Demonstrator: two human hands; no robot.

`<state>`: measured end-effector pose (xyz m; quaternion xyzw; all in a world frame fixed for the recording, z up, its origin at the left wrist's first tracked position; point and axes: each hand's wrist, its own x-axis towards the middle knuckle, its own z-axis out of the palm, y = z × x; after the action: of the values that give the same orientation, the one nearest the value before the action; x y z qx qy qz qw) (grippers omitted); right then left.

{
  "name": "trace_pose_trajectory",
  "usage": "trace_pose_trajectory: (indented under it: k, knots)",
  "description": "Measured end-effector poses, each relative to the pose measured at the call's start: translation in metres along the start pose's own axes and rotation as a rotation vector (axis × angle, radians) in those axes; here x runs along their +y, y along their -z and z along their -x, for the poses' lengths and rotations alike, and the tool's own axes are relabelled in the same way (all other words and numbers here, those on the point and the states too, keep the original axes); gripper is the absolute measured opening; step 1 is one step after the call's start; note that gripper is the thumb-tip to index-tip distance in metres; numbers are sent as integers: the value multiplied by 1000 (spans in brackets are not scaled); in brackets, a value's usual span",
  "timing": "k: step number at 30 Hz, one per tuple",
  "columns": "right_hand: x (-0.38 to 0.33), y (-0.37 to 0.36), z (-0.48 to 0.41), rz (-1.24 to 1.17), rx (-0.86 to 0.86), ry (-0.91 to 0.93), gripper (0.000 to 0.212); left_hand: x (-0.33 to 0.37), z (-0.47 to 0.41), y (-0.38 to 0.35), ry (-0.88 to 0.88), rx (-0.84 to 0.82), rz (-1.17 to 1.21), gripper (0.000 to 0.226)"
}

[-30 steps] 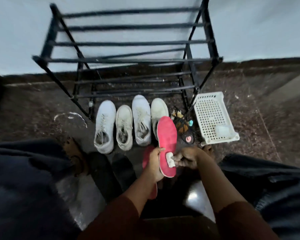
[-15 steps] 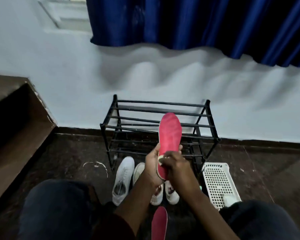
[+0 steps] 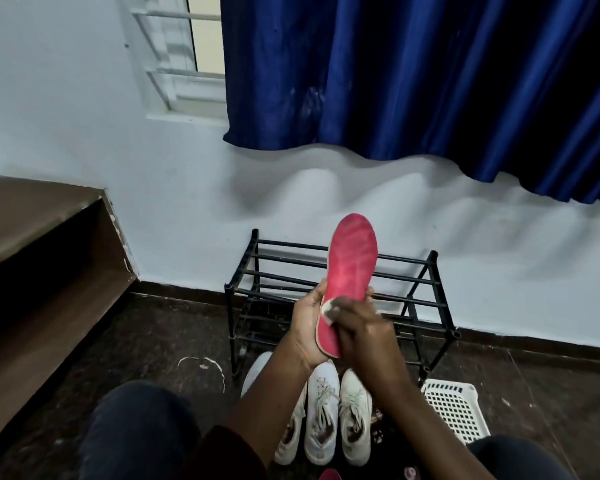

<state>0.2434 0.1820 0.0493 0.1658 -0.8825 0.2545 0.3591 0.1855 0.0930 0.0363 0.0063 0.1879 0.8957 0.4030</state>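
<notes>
Black rack (image 3: 413,271) behind, left hand (image 3: 305,327) gripping pink insole (image 3: 352,265), right hand (image 3: 364,337) pinching white pad (image 3: 327,309)

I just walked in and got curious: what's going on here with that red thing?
A person seems to be cleaning a red insole. The left hand holds it upright by its lower half, while the right hand presses a small white pad against its face. White shoes sit on the floor below, in front of a black rack, with a white basket beside them.
</notes>
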Motion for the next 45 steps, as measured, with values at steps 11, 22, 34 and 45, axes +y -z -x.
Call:
trace_pose_trajectory:
  k: [11, 22, 34, 45]
  knots:
    - [3, -5, -37, 95, -3, 33, 14, 6, 7, -1, -26, -42, 30, 51]
    - [-2, -6, -13, 26, -135, 195, 17, 23, 12, 7, -90, 65, -40, 53]
    - [-19, -6, 7, 6, -125, 210, 24, 41, 14, 12, -243, 84, -3, 53]
    - [-28, -16, 13, -73, -73, -87, 23, 35, 6, 18, -277, 189, 10, 59]
